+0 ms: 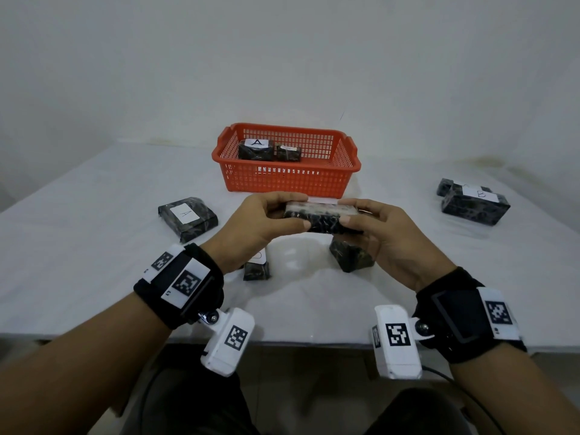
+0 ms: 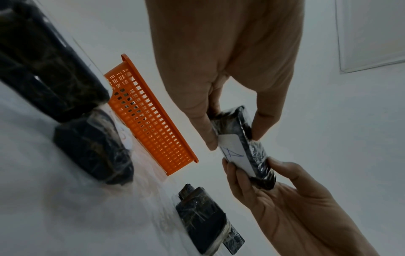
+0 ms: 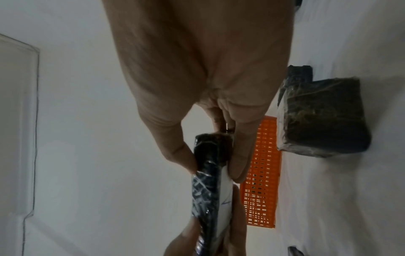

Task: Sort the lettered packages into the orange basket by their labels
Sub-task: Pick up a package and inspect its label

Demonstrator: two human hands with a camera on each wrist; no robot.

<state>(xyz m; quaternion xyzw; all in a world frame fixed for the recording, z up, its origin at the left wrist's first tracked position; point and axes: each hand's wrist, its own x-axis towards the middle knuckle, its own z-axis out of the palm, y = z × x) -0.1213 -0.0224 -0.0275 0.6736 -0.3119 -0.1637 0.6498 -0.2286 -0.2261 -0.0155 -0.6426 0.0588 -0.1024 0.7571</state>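
Both hands hold one dark wrapped package (image 1: 323, 216) above the table, just in front of the orange basket (image 1: 285, 180). My left hand (image 1: 266, 221) pinches its left end and my right hand (image 1: 373, 227) pinches its right end. Its white label (image 2: 232, 152) faces away from me and reads A in the left wrist view. In the right wrist view the package (image 3: 208, 181) is seen edge-on. The basket holds two dark packages, one labelled A (image 1: 255, 149) and another (image 1: 288, 152) whose label I cannot read.
On the table lie an A package (image 1: 188, 218) at left, a B package (image 1: 475, 205) with another behind it (image 1: 445, 186) at right, and two packages (image 1: 256, 266) (image 1: 351, 257) under my hands. A white wall stands behind the basket.
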